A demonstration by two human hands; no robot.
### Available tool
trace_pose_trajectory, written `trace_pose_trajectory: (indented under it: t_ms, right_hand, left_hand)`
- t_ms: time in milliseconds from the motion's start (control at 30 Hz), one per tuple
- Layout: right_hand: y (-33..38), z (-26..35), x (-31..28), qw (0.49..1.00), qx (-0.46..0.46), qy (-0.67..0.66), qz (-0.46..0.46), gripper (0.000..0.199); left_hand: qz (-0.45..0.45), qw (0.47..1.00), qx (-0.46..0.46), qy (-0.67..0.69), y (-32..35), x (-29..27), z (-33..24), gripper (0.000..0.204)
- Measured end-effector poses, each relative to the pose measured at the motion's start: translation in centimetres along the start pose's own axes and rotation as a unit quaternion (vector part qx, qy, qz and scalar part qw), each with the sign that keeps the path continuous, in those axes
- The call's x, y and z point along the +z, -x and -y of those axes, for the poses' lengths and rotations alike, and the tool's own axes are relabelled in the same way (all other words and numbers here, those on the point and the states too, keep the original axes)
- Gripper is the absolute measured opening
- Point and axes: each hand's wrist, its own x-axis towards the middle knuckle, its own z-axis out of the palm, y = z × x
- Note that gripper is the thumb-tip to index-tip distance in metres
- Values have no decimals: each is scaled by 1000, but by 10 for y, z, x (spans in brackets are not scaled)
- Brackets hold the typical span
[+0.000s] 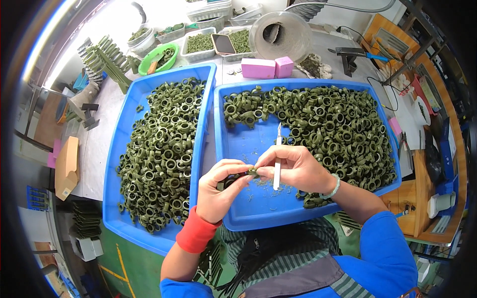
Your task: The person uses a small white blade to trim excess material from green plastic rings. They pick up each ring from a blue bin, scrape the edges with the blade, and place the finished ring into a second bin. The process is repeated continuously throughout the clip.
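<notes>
My left hand (217,187) is closed on a small dark green ring-shaped part (253,172), mostly covered by the fingers. In my right hand (303,171) is a craft knife (277,183) with a slim white handle, its metal blade tilted up and away from the part. The thumb and fingertips of that hand also meet at the part's edge. Both hands are over the near left area of a blue tray (242,145), where green shavings lie on the bottom. Many similar green ring parts (343,134) are heaped on this tray's right and far sides.
On the left, a second blue tray (115,166) holds another heap of green ring parts (164,149). Behind the trays are pink blocks (258,68), a phone (223,44), a green basin (170,63), a clear round container (293,37) and gloves (323,70). A cardboard box (67,169) stands far left.
</notes>
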Motion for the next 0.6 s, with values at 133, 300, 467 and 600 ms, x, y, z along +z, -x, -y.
trace_pose_trajectory:
  t_ms: [133,300,467,600]
  right_hand:
    - [0,-1,-3,999,32,-34,8,12]
    - [0,2,-1,1000,23,-2,13,14]
    - [-25,-25,-18,950,-52,297,-81,14]
    - [-80,-42,-37,882,-121,432,-148,16]
  left_hand:
    - [13,999,-16,33,0,2,2,22]
    - [21,1000,2,19,0,3,2,21]
    - [-95,990,52,-86,-15,-27,-13,15]
    - [-273,864,127,-404,-20,-92,-3,41]
